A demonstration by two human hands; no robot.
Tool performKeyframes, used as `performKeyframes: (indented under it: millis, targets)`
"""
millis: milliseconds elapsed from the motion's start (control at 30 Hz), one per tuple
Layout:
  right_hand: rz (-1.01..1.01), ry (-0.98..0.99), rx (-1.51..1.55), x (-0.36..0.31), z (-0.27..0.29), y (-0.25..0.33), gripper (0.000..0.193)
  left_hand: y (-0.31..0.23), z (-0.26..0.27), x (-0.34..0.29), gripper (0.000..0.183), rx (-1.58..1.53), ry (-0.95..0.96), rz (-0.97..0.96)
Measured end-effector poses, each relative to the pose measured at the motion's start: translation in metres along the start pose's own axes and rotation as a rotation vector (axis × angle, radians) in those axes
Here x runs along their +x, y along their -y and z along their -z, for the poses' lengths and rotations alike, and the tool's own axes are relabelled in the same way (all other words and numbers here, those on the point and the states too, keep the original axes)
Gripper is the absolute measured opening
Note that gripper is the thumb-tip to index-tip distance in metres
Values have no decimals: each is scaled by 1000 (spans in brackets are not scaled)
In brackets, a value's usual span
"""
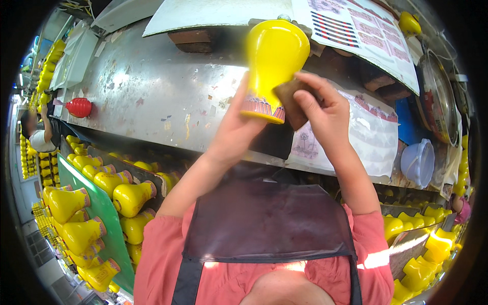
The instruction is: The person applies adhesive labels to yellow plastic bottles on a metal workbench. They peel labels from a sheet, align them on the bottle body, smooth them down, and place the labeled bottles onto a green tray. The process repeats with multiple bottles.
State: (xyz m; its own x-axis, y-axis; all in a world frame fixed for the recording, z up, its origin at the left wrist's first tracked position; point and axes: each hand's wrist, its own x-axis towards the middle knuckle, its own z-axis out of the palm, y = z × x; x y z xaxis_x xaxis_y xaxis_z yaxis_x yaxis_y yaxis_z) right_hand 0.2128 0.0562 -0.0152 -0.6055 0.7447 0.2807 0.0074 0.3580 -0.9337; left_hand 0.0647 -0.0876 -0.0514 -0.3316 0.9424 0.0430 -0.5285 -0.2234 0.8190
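Toward six o'clock, nearest of all, a dark apron (264, 218) is worn over a pink top (165, 254). Rows of glossy yellow vases (84, 236) are racked at eight o'clock beside a green board (104, 206), and more at four. Just past twelve, a single yellow vase (278, 56) is held over the metal surface (142, 96), its flared, patterned end nearest the apron. That end is gripped by the left hand (235, 124), its fingers partly hidden. A flat brown pad (292, 104) is pinched between the right hand's (325, 104) thumb and bent fingers, at the vase's right side; whether they touch cannot be told. Toward three, a pale bucket (418, 162) is seen beyond a pattern-printed sheet (351, 137).
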Motion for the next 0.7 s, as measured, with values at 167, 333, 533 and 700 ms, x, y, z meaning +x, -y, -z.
performKeyframes:
  millis: [167,333,533,700]
  targets:
    - [-34,-195,-20,-24,-7,-1,22,-1,-3,0,89,23,5,-16]
    - [586,7,-334,-46,-4,13,34,-5,-7,1,88,164,10,-22]
    - [512,-44,-446,-36,-2,17,30,2,-6,-1,88,534,5,-131]
    - [437,-7,-271,-39,-2,22,33,13,2,3,87,821,-107,-266]
